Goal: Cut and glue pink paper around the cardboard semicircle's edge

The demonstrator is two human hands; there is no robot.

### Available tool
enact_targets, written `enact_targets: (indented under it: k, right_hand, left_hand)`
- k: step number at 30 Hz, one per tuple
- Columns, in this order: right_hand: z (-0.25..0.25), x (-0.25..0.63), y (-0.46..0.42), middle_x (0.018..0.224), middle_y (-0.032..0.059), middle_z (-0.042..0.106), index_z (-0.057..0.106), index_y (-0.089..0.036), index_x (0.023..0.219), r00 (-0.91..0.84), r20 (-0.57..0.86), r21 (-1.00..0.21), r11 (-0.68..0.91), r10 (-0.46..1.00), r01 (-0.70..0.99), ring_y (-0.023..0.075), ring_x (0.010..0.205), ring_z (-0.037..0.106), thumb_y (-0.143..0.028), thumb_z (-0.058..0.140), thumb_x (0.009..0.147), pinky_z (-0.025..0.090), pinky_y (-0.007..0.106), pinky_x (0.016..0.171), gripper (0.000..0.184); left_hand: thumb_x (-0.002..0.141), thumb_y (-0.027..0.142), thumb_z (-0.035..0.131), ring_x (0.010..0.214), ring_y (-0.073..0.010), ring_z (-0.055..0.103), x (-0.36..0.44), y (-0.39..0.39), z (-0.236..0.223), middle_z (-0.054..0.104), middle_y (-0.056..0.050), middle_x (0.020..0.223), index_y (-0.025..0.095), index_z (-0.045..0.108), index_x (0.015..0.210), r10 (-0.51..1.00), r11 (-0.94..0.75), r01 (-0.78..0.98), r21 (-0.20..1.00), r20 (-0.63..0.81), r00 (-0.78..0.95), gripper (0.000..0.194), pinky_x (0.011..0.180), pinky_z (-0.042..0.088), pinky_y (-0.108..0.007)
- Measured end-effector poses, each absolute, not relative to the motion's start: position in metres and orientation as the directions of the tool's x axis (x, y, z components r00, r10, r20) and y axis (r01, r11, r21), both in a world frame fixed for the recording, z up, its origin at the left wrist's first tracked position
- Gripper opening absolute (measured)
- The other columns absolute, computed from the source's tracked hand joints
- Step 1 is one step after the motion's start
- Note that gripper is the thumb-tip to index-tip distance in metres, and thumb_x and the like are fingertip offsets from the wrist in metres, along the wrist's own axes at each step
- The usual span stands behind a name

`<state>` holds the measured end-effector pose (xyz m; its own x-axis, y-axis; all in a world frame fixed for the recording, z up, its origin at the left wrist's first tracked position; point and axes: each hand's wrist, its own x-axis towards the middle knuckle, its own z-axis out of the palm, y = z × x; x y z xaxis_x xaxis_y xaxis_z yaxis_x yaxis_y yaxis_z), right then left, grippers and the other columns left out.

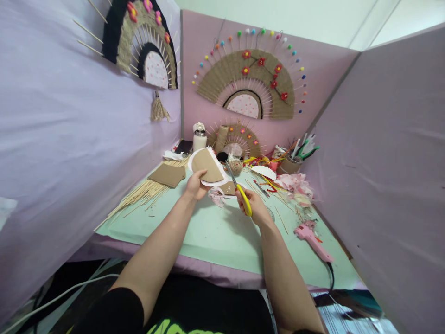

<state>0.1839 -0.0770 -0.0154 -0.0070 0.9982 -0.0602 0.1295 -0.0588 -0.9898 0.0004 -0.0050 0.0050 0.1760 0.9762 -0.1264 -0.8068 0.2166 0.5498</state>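
Two things in hand: pinches the cardboard half-circle (205,163) between thumb and fingers of the left hand (196,185), above the green table (219,234); curls the right hand (253,204) round the yellow scissors (244,200) (blades near the white edging (191,162)).

Light is soft and fairly even, brightest at the far right, where the upper corner washes out to near white. Faint, blurry shadows fall on the green tabletop (222,232); the near edge beneath is dark. Wide-angle distortion stretches the sides, and small far details look soft.
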Motion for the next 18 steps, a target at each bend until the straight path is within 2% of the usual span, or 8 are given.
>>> enact_targets:
  k: [4,10,14,18]
  right_hand:
    - [-0.017,0.184,-0.076,0.053,-0.0071,0.044,0.048,-0.019,0.082,0.048,-0.013,-0.981,-0.021,0.999,0.192,0.0066,0.042,0.035,-0.059,0.062,0.065,0.027,0.02,0.039,0.046]
    - [-0.017,0.182,-0.075,0.071,-0.003,0.053,0.048,-0.02,0.084,0.073,0.083,-0.956,0.059,0.994,0.288,0.0099,0.059,0.045,-0.054,0.065,0.064,0.036,0.022,0.054,0.044]
    - [-0.017,0.18,-0.075,0.062,-0.0051,0.046,0.046,-0.021,0.081,0.041,0.065,-0.952,0.05,0.997,0.301,0.009,0.051,0.04,-0.057,0.06,0.068,0.033,0.021,0.048,0.041]
    - [-0.017,0.178,-0.075,0.057,-0.0068,0.04,0.045,-0.022,0.081,-0.018,0.01,-0.972,0.014,1.0,0.234,0.0073,0.044,0.036,-0.061,0.055,0.072,0.029,0.02,0.041,0.041]
  left_hand:
    - [0.075,0.006,0.051,0.079,-0.0181,0.067,0.002,-0.008,0.006,0.072,-0.005,0.083,0.013,0.058,0.114,0.972,0.229,-0.774,0.59,-0.105,0.208,0.04,0.087,0.051,-0.039]
    - [0.074,0.007,0.056,0.081,-0.0179,0.067,0.004,-0.01,0.002,0.072,-0.006,0.087,0.013,0.06,0.111,0.966,0.229,-0.724,0.651,-0.063,0.249,0.038,0.087,0.051,-0.036]
    - [0.075,0.009,0.055,0.082,-0.0195,0.068,0.004,-0.015,0.005,0.072,-0.007,0.087,0.013,0.06,0.112,0.95,0.272,-0.69,0.67,-0.074,0.302,0.037,0.088,0.05,-0.041]
    - [0.077,0.012,0.053,0.086,-0.0208,0.067,0.004,-0.018,0.006,0.071,-0.01,0.092,0.012,0.059,0.111,0.93,0.318,-0.655,0.686,-0.09,0.357,0.035,0.087,0.051,-0.04]
